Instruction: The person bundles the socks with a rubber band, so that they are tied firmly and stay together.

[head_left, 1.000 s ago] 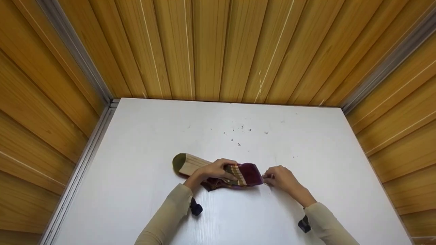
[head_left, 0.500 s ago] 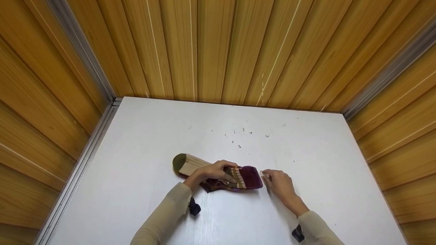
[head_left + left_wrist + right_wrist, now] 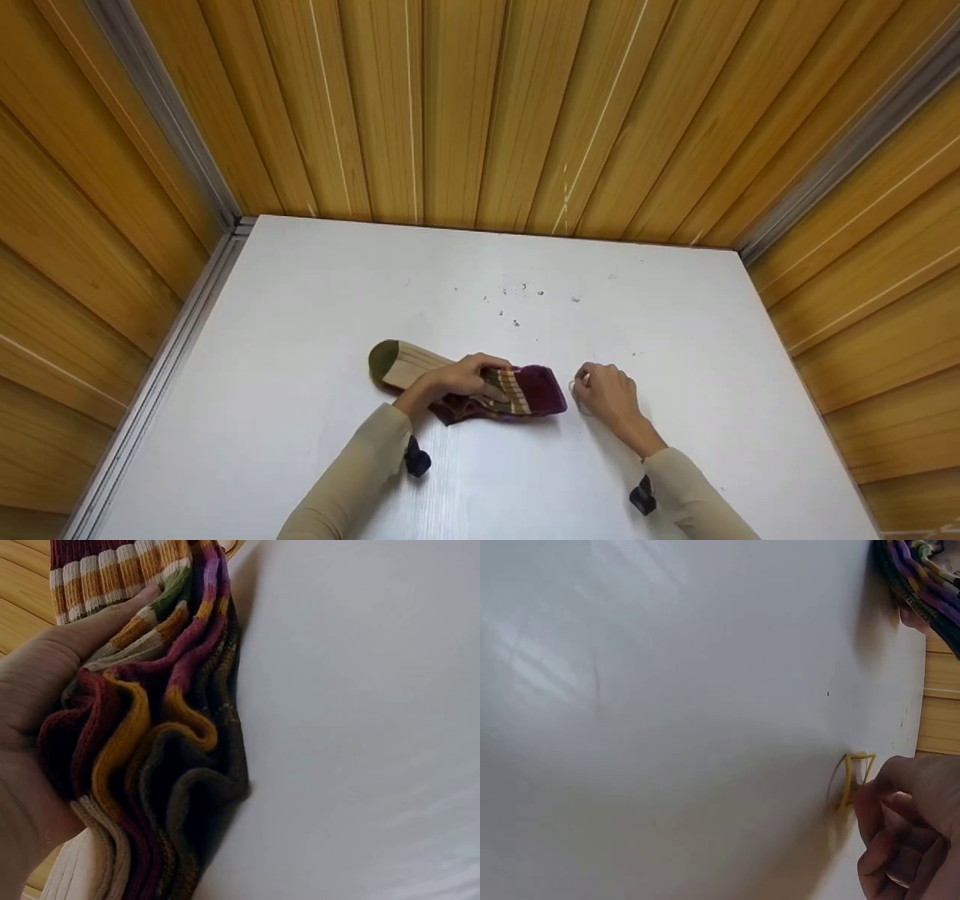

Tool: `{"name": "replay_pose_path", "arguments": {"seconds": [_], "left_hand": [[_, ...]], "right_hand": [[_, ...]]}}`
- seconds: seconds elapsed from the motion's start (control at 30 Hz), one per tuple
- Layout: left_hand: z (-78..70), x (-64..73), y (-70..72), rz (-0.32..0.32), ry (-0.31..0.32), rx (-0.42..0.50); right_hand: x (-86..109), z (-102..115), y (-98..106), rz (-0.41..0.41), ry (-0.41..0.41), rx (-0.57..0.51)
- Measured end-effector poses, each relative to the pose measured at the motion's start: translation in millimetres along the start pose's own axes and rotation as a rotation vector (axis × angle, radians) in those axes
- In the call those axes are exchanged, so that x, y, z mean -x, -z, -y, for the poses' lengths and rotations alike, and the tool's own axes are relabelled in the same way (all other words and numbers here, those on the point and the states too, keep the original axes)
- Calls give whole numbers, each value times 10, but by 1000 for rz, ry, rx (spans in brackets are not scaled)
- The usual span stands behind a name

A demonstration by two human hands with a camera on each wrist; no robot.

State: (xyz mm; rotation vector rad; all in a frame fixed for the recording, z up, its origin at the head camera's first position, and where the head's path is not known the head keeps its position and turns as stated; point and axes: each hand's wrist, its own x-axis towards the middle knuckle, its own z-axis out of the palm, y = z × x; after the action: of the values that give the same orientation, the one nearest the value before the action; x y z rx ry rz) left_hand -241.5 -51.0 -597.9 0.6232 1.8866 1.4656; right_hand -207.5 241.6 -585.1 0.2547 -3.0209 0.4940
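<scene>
My left hand (image 3: 461,377) grips a stack of striped knit socks (image 3: 540,390) around the middle, thumb on top. In the left wrist view the layered socks (image 3: 161,727) bunch into maroon, mustard, grey and beige folds beside the palm. A beige foot with an olive toe (image 3: 383,360) sticks out to the left, and the maroon cuffs point right. Just right of the cuffs, my right hand (image 3: 611,394) pinches a thin yellow rubber band (image 3: 848,780) between thumb and fingertips. The band hangs as a loose loop, apart from the socks.
Both hands work low over a white table (image 3: 300,300), which carries small dark marks (image 3: 516,323) near its middle. Wood-patterned panels (image 3: 450,112) wall the back and both sides. A metal rail (image 3: 172,337) runs along the left edge.
My right hand has drawn slightly away from the cuffs, and the rubber band, earlier right at their edge, is now separate. My left hand keeps its grip on the socks.
</scene>
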Motion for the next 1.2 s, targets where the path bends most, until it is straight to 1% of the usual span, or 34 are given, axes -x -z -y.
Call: {"name": "replay_pose_path", "arguments": {"seconds": [0.07, 0.13, 0.2, 0.33, 0.47, 0.57, 0.63, 0.7, 0.8, 0.83, 0.9, 0.97, 1.1, 1.2], "left_hand": [[0, 4, 11, -3, -13, -2], [0, 2, 11, 1, -25, -12], [-2, -7, 3, 10, -23, -10], [-5, -22, 9, 11, -12, -7], [-5, -25, 6, 8, -16, -11], [14, -11, 11, 10, -30, -11], [26, -5, 12, 7, -38, -6], [34, -7, 9, 7, -41, 2], [46, -2, -18, 16, -25, 7], [47, 0, -23, 20, -21, 6], [40, 4, -27, 19, -16, 12], [32, 14, -18, 13, -7, 21], [13, 31, 11, -1, 1, 44], [7, 19, 19, 7, 0, 40]], "right_hand": [[0, 11, -4, 12, -19, -18], [27, 8, -1, 3, -16, -23], [70, -7, 14, -12, -10, -24], [87, -46, 35, -38, 7, -7], [74, -83, 41, 17, -14, -9], [72, -104, 35, 74, -43, -58], [74, -129, 42, 83, -79, -147], [73, -164, 70, 93, -145, -276], [94, -229, 103, 110, -287, -506], [96, -247, 120, 126, -339, -574], [89, -286, 152, 167, -411, -685], [76, -314, 185, 228, -461, -773], [44, -353, 237, 339, -521, -907], [46, -388, 276, 397, -576, -1020]]}}
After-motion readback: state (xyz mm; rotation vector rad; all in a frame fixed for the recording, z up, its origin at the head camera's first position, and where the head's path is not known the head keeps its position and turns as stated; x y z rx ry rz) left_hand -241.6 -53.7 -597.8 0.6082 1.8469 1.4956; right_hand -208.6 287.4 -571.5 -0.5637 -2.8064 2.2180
